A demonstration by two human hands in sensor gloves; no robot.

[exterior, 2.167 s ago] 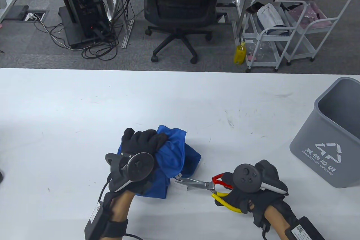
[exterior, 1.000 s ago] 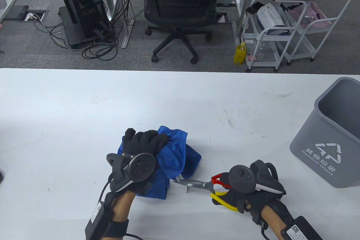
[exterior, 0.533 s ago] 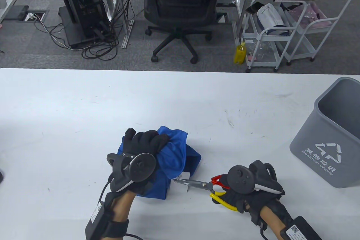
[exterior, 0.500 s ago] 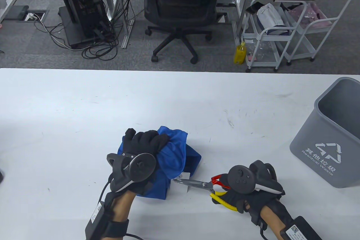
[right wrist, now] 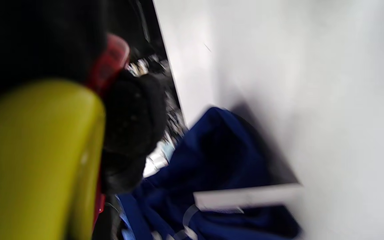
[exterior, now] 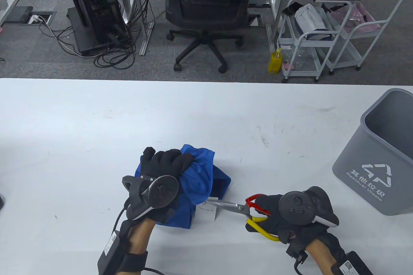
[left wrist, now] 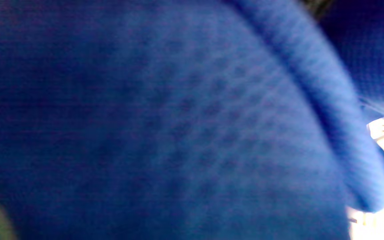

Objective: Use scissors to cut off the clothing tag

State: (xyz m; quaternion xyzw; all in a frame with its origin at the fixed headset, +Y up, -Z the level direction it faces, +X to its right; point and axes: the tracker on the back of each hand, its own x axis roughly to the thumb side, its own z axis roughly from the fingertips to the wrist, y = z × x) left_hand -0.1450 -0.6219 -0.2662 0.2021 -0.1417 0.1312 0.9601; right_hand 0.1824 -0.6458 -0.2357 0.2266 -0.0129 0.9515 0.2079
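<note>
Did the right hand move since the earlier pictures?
Yes. The right hand with the scissors shifted right, toward the grey bin, away from the blue garment.

Left hand (exterior: pixel 167 167) curled, knuckles up, gloved fingers (exterior: pixel 180 160) bunched and gripping, forearm bare and angled in from the bottom edge, tracker on the back of the hand facing up. Right hand (exterior: pixel 277 215) lower and further right, fingers through handles and closed on them, tracker tilted up, wrist angled in from the bottom right corner. Hands apart, facing each other.
</note>
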